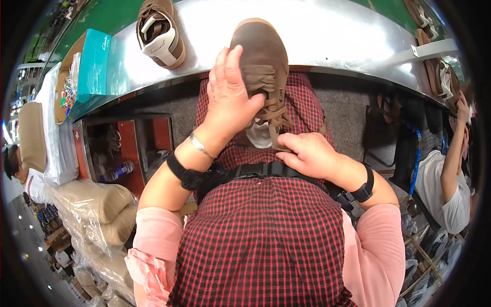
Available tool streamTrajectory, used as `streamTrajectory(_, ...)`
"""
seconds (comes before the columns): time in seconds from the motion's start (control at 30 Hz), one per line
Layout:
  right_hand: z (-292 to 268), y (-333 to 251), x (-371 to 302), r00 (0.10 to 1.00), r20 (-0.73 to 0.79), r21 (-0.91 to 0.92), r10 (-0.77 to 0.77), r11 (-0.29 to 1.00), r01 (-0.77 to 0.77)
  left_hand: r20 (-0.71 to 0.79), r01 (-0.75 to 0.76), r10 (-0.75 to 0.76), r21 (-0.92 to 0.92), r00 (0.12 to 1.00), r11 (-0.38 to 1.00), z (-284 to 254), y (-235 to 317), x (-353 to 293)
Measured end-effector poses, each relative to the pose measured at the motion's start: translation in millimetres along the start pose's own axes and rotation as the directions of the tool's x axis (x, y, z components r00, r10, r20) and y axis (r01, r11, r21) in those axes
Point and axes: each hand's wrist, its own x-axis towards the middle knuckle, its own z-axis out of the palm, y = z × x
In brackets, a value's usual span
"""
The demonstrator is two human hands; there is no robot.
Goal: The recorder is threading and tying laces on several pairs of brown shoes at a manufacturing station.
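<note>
A brown lace-up shoe [263, 48] lies with its toe pointing away from me, over the near edge of the metal bench, its heel end above my lap. My left hand [227, 97] holds it from the left, fingers stretched along the side and thumb against the laces. Brown shoelaces [273, 117] cross the upper and hang loosely around the opening, where a white lining shows. At the heel end, my right hand [307, 153] is closed, thumb and fingers pinching a brown lace.
Another brown and white shoe [159, 41] stands on the metal bench [327, 36] to the left. Beside it is a teal box [94, 64] with small items. Wrapped tan bundles [92, 204] are stacked at lower left. A co-worker [445, 179] sits at right near more shoes [441, 77].
</note>
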Motion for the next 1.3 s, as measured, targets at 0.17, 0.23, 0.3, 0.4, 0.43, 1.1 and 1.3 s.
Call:
streamTrajectory(0.17, -3.3, 13.2, 0.8, 0.998, -0.036, -0.124, 0.054, 0.991, -0.058, 0.015, 0.024, -0.023, -0.039, 1.000, 0.999, 8.0, 7.8, 2.3)
streamTrajectory(0.23, 1.4, 15.6, 0.2, 1.000, 0.002, -0.202, 0.021, 0.979, -0.020, 0.038, 0.030, -0.029, -0.022, 0.999, 0.999, 7.5, 8.5, 3.1)
streamTrajectory(0.3, 1.8, 10.4, 0.8, 0.999, 0.001, -0.294, -0.053, 0.954, 0.051, 0.051, 0.018, -0.017, -0.009, 0.999, 1.000, 6.9, 5.5, 3.4)
streamTrajectory(0.4, -8.0, -1.8, 9.0, 0.960, -0.127, -0.385, -0.248, 0.905, 0.182, 0.007, 0.011, -0.011, 0.004, 1.000, 1.000, 11.7, 3.7, 2.0)
streamTrajectory(0.43, -8.0, -0.4, 9.7, 0.907, -0.271, -0.294, -0.324, 0.925, 0.243, 0.003, 0.005, -0.005, 0.005, 1.000, 1.000, 9.7, 4.3, 2.1)
streamTrajectory(1.1, 8.9, 19.3, 27.6, 0.873, -0.479, -0.104, -0.092, 0.993, 0.048, 0.160, 0.045, 0.003, -0.292, 0.987, 0.955, -80.3, -22.6, -54.7)
streamTrajectory(1.3, 10.6, 29.8, 12.4, 0.904, -0.427, 0.025, -0.032, 0.999, 0.047, 0.254, -0.164, 0.177, -0.071, 0.951, 0.984, -50.1, -39.7, -81.0)
